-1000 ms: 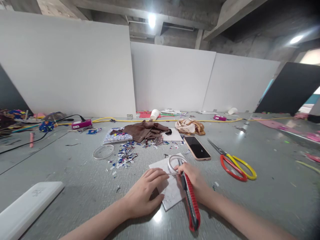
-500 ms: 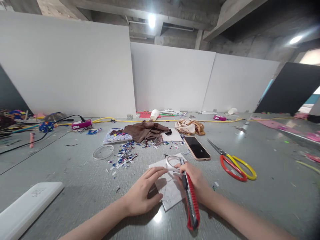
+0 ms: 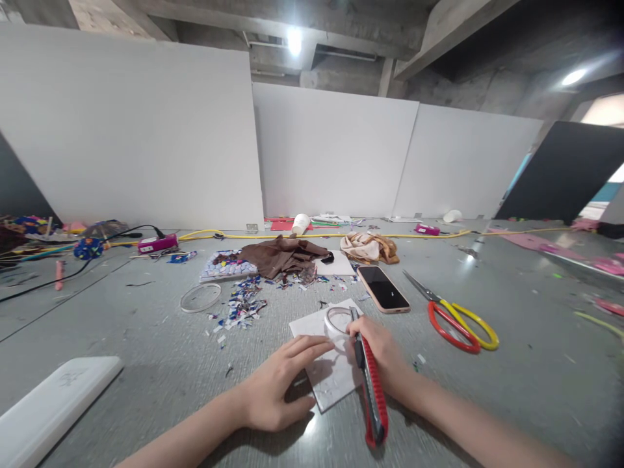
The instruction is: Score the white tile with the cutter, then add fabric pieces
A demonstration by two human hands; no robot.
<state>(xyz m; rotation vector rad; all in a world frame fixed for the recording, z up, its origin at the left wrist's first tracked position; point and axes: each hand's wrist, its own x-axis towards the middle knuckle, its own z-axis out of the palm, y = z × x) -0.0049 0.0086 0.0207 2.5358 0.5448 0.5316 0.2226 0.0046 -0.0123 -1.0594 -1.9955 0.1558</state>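
— Where the white partition boards meet it, what does the grey floor (image 3: 146,338) carry?

— A yellow cable, a brown cloth (image 3: 283,253), a heap of bright paper scraps (image 3: 244,302), a phone (image 3: 383,288) and red-and-yellow scissors (image 3: 458,315), under bare concrete beams.

— And the hands?

— The left hand (image 3: 280,387) presses flat, fingers spread, on a white sheet (image 3: 331,374) in the near middle. The right hand (image 3: 377,351) is closed around a red utility knife (image 3: 373,390), fingertips touching a clear tape ring (image 3: 338,320) on the sheet's far corner.
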